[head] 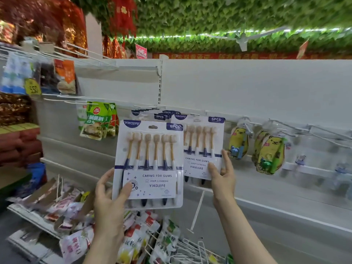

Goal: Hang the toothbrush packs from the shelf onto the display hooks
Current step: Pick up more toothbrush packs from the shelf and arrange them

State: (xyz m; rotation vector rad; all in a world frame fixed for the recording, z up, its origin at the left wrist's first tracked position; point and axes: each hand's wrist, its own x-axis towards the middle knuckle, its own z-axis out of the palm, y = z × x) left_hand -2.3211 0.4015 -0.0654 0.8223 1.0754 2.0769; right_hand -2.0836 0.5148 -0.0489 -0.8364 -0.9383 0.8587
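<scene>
Hanging at the left end of the white back panel (pixel 247 82), green seasoning packets (pixel 99 121) occupy one display hook. Below them, mixed sachets (pixel 62 202) lie on a lower shelf near its left edge. The left hand (pixel 109 202) grips the lower left corner of a six-piece toothbrush pack (pixel 149 164), thumb pressed on the front label, fingers closed behind the card; this pack is held upright in front of the panel, its hang hole not on any hook. The right hand (pixel 222 174) pinches the lower right corner of a second toothbrush pack (pixel 202 147), which sits against the panel with further packs (pixel 163 115) behind; its hook is not visible. Yellow bear-shaped packs (pixel 270 153) hang from wire hooks (pixel 314 130) toward the panel's right end.
</scene>
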